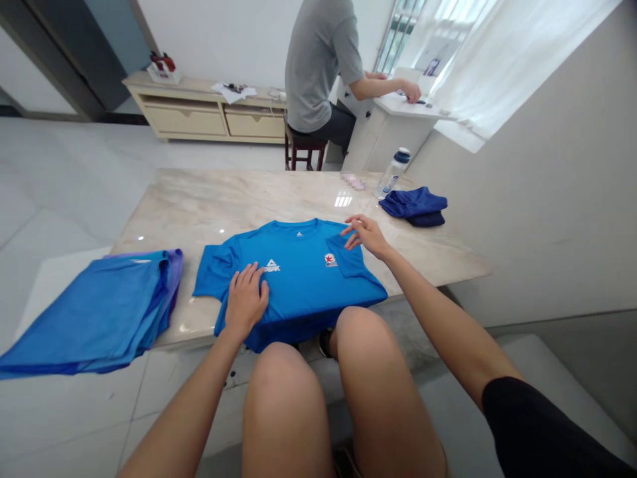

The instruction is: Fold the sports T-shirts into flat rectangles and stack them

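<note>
A bright blue T-shirt (298, 279) with a white logo lies face up on the marble table (199, 206), its hem hanging over the near edge above my knees. My left hand (246, 299) rests flat on the shirt's lower left, fingers stretched out. My right hand (365, 234) is at the shirt's right sleeve, which is folded in over the chest; its fingers are spread and only lightly touch the cloth.
A stack of blue and purple shirts (99, 312) lies at the table's left end. A folded dark blue garment (415, 206) and a water bottle (393, 172) sit at the far right. Beyond, a person in a grey shirt (323, 66) sits at a white desk.
</note>
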Motion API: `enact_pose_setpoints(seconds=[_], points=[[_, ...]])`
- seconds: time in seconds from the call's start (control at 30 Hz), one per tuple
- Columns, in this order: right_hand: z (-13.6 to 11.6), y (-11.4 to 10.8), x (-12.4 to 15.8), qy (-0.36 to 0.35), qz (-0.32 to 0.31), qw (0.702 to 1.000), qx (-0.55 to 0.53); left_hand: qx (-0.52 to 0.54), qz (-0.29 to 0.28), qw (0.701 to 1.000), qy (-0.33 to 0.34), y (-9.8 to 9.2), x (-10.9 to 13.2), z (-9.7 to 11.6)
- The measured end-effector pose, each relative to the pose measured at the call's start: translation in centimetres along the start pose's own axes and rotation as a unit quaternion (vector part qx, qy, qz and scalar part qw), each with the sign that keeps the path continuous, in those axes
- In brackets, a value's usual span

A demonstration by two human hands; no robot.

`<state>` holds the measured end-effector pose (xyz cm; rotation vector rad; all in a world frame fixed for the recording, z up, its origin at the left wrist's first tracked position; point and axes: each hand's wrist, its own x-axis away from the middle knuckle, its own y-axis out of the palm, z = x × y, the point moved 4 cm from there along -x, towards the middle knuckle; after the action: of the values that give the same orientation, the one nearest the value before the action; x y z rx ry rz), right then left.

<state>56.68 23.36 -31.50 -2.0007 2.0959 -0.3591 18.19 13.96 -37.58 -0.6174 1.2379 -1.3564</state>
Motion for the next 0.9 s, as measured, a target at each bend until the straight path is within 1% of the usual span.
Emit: enact_pose_setpoints(seconds=[0.03, 0.07, 0.1, 0.17, 0.2, 0.27, 0.33, 0.43, 0.53, 0.6, 0.67, 0.8, 0.9], points=[[0.3, 0.2, -0.1, 0.005, 0.006, 1.000, -0.016, 0.000, -0.003, 1.000, -0.003, 0.0, 0.0, 0.1], [0.7, 0.2, -0.1, 0.015, 0.019, 1.000, -0.009, -0.001, -0.006, 1.000, -0.005, 0.0, 0.0, 0.1], [1.3, 0.2, 0.1, 0.024, 0.032, 0.999, 0.019, 0.000, -0.009, 1.000, -0.007, 0.0, 0.0, 0.1], [2.3, 0.4, 1.0, 0.020, 0.041, 0.991, 0.130, 0.001, -0.011, 1.000, -0.011, 0.0, 0.0, 0.1], [2.6, 0.7, 1.6, 0.004, 0.040, 0.979, 0.201, 0.002, -0.011, 1.000, -0.012, 0.0, 0.0, 0.2], [2.9, 1.7, 3.0, -0.035, 0.032, 0.940, 0.337, 0.005, -0.012, 1.000, -0.014, -0.1, 0.0, 0.2], [3.0, 3.2, 4.2, -0.060, 0.017, 0.900, 0.431, 0.007, -0.013, 1.000, -0.017, -0.2, 0.0, 0.2], [2.9, 5.4, 5.1, -0.084, -0.003, 0.853, 0.514, 0.007, -0.015, 1.000, -0.015, -0.3, 0.0, 0.3], [3.0, 6.5, 5.2, -0.099, -0.024, 0.820, 0.563, 0.007, -0.011, 1.000, -0.012, -0.4, 0.0, 0.4], [3.2, 6.6, 5.0, -0.102, -0.034, 0.811, 0.575, 0.007, -0.008, 1.000, -0.012, -0.3, 0.0, 0.3], [3.3, 6.4, 4.7, -0.106, -0.036, 0.810, 0.576, 0.006, -0.007, 1.000, -0.012, -0.3, 0.0, 0.3], [3.1, 6.0, 4.3, -0.128, -0.019, 0.810, 0.573, 0.009, -0.004, 1.000, -0.010, -0.3, 0.0, 0.3], [2.6, 6.4, 4.4, -0.159, -0.010, 0.811, 0.563, 0.016, -0.002, 1.000, -0.008, -0.3, 0.0, 0.3]])
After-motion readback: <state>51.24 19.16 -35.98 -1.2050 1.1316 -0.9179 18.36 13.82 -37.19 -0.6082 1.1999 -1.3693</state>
